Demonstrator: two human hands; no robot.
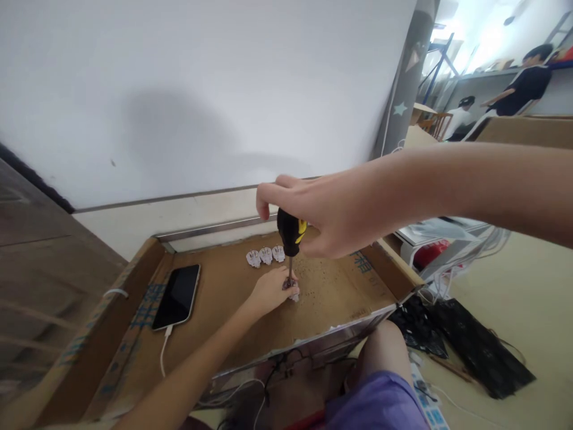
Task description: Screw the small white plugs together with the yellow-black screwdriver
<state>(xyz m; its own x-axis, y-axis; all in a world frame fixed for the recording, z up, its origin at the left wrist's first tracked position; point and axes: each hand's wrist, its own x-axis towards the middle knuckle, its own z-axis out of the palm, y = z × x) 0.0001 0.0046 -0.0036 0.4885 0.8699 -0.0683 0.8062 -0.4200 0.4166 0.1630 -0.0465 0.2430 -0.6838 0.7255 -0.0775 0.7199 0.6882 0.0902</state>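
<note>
My right hand (pixel 322 209) is closed round the top of a black and yellow screwdriver (pixel 291 232), which stands upright with its shaft pointing down. The tip meets a small whitish plug part (pixel 293 295) on the cardboard surface. My left hand (pixel 271 291) pinches that part from the left, its fingers beside the shaft; the fingers partly cover the part. Three white plug pieces (pixel 265 255) lie in a row just behind my left hand, with their pins facing up.
A black phone (pixel 177 297) with a white cable lies at the left on the cardboard-lined table (pixel 224 298). Raised cardboard edges flank both sides. Black plastic bags (pixel 478 340) lie on the floor at right. Two people are in the right background.
</note>
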